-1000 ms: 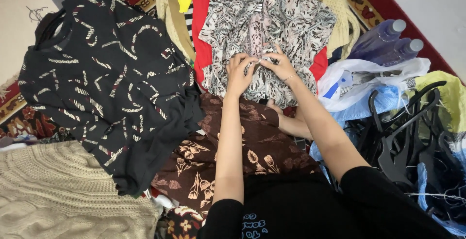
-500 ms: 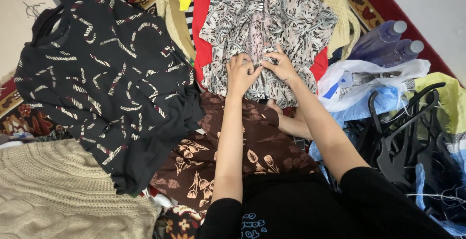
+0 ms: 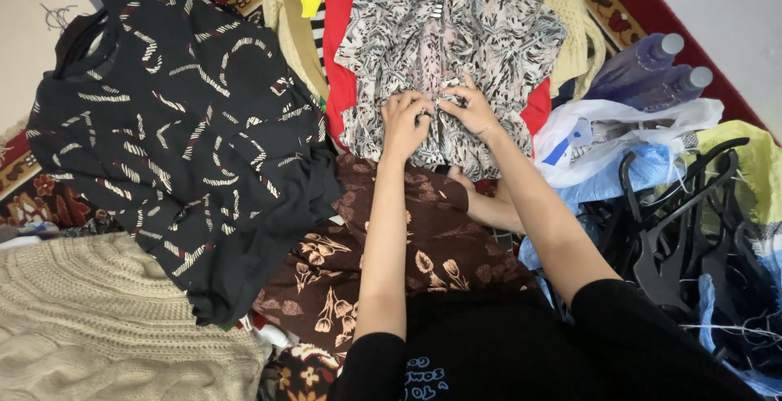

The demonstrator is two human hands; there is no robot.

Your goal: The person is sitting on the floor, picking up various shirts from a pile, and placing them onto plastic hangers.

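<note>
Your left hand (image 3: 402, 124) and right hand (image 3: 470, 108) meet at the middle front of the grey leaf-print blouse (image 3: 448, 51), which lies spread flat at the far centre of the pile, on top of a red garment (image 3: 342, 10). Both hands are pinching the fabric along the front opening, fingertips almost touching each other; it looks as if you are working a button or fastening there, though the spot between your fingers is too small to make out. Keep the two edges of the opening lined up and flat before you press them together, and hold the cloth taut with your left hand so your right can work without the fabric bunching. Stay low over the blouse rather than lifting it, so the sleeves remain spread and the collar at the far end does not slide. Mind the brown floral garment (image 3: 407, 246) under your forearms, near you: it touches the blouse's near hem and could drag it if you shift your arms. The black patterned top (image 3: 163, 124) lies to the left, just beside your work, and the black hangers (image 3: 684, 230) sit well to the right with a white plastic bag (image 3: 619, 132) and two bottles (image 3: 652, 67).
</note>
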